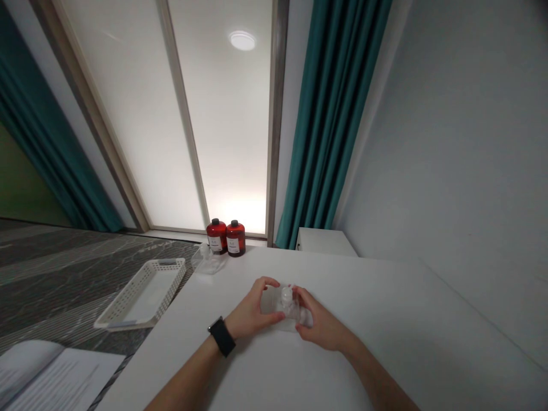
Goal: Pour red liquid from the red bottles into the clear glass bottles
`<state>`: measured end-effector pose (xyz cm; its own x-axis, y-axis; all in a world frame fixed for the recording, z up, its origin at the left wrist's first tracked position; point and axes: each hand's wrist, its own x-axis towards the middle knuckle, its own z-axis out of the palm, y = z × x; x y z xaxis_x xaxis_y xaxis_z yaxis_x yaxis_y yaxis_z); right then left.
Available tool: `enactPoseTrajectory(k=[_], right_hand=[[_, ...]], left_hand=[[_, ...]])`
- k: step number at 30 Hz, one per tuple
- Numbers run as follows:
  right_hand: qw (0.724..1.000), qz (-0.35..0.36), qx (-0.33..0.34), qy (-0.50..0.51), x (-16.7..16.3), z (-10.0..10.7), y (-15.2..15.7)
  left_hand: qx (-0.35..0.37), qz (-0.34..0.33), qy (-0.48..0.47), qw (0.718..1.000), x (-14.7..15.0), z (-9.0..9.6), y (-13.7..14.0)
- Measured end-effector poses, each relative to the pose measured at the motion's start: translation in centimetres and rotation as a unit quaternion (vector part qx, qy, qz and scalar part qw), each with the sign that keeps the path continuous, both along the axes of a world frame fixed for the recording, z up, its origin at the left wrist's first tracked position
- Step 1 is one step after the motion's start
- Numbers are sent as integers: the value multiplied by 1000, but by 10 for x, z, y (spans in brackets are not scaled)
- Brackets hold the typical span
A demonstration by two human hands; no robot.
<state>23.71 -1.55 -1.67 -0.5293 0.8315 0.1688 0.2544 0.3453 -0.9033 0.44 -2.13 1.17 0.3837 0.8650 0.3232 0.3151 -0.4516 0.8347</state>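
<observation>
Between my hands, over the white table (274, 365), is a small clear plastic container (280, 305) with a rounded, whitish translucent knob or cap (286, 294) on it. My left hand (256, 305), with a black watch on the wrist, grips its left side, thumb at the near edge and fingers at the far edge. On the right side, my right hand (315, 321) has its thumb and fingers closed around the container's edge. Part of the container is hidden by the fingers, and its exact kind is unclear.
Two dark red bottles (236, 238) with black caps and white labels stand at the table's far left corner. Beside them lies a similar clear plastic piece (209, 261). Left of the table are a white basket (143, 294) and an open book (64, 377).
</observation>
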Motion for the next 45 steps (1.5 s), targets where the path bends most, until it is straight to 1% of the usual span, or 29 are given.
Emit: enactPoseTrajectory(k=[3,5,7,9,10,11,13,18,25,31,35,37,41,45], right_hand=[[1000,5,-22,-5,4,3,0],[1000,-11,-6,11,3,8,-1],[995,-76,48,35,-3,14,-1],[980,-160,109,39,-11,20,-2],[973,-190,129,31,-16,22,-2],[968,-208,141,22,-20,24,-3],[964,-222,148,8,-26,25,-5],[963,-227,143,8,-31,22,-9],[969,-189,149,54,-19,29,-9],[957,-208,177,95,-8,33,-7],[959,-195,187,87,-13,33,-10],[955,-195,205,85,-15,35,-13],[953,-173,235,81,-15,39,-15],[950,-178,246,69,-15,39,-15]], left_hand=[[-18,-22,45,999,-4,-6,3],[-15,-18,61,998,-2,-9,3],[-6,-1,75,997,3,-11,2],[6,19,87,996,8,-11,0],[10,28,92,995,11,-11,-2],[14,33,96,995,13,-12,-3],[20,36,97,994,17,-12,-4],[17,30,93,995,20,-13,-5],[-2,10,78,997,15,-13,-3],[2,9,75,997,14,-19,-1],[7,9,82,997,14,-19,-1],[10,15,85,996,15,-18,-2],[17,20,86,996,15,-17,-3],[15,19,89,996,15,-17,-3]])
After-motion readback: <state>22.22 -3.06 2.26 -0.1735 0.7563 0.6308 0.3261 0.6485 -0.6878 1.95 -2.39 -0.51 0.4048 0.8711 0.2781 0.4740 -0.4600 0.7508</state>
